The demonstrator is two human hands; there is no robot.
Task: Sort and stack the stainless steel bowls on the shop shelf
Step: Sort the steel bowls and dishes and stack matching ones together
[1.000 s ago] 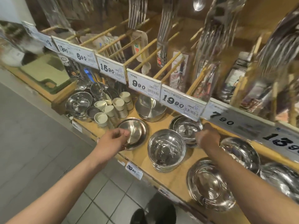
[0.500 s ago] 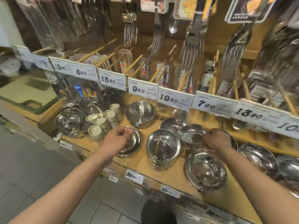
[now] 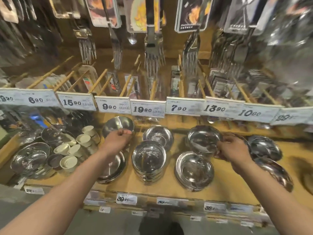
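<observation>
Bowl (image 3: 203,140) in right hand (image 3: 234,149)

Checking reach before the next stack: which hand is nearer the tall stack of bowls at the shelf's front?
Left. The left hand hovers just left of the tall stack; the right hand holds a bowl farther right.

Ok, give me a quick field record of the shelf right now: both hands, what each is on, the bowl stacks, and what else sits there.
right hand: grips the rim of a lifted bowl, tilted above the shelf
left hand: fingers curled, over the flat plates, just in front of the back-left bowl; whether it holds anything cannot be told
middle stack: deep bowls nested, upright
shallow stack: below the lifted bowl
shelf: wooden
white cups: clustered left of the left hand
price tags: row above the bowls
</observation>
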